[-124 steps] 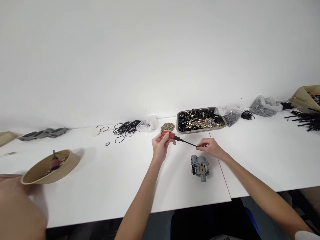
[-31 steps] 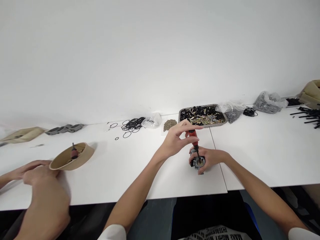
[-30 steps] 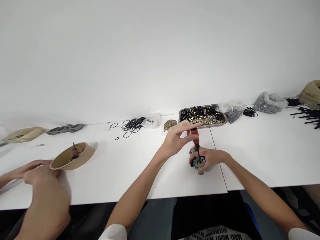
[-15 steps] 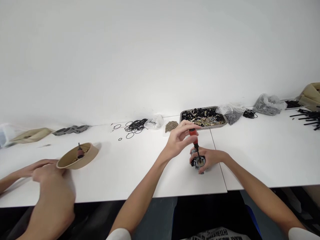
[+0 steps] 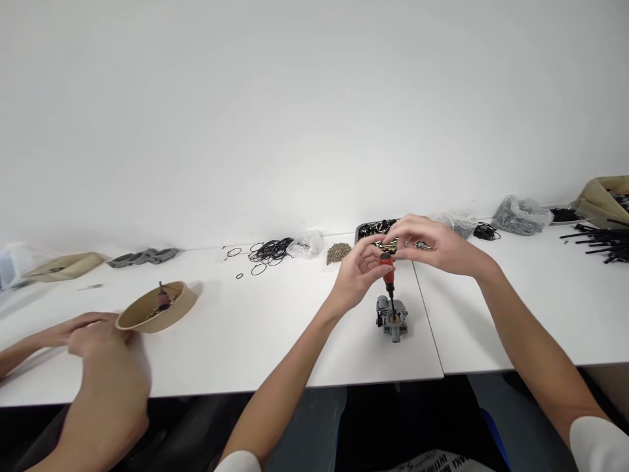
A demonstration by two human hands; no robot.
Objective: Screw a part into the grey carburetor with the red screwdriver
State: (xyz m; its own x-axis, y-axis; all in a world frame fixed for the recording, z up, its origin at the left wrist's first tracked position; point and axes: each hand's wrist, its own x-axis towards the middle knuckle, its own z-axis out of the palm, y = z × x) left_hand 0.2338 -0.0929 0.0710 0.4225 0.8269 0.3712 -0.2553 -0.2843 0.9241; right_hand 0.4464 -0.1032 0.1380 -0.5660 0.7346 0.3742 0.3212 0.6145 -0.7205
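Note:
A small grey carburetor sits on the white table in front of me, with a screwdriver standing upright in its round opening. The screwdriver has a red and black handle and a dark shaft. My left hand holds the handle from the left between thumb and fingers. On the other side, my right hand is raised beside the top of the handle, its thumb and fingers parted and curved with nothing seen between them. The tip of the screwdriver is hidden inside the carburetor.
Behind my hands is a metal tray of small parts. A brass-coloured pile, black rubber rings and plastic bags line the wall. At left, another person's hands are by a tan bowl holding another screwdriver.
My right hand has let go of the carburetor and risen to the top of the screwdriver handle. My left hand stays on the handle, and the carburetor is now in full view.

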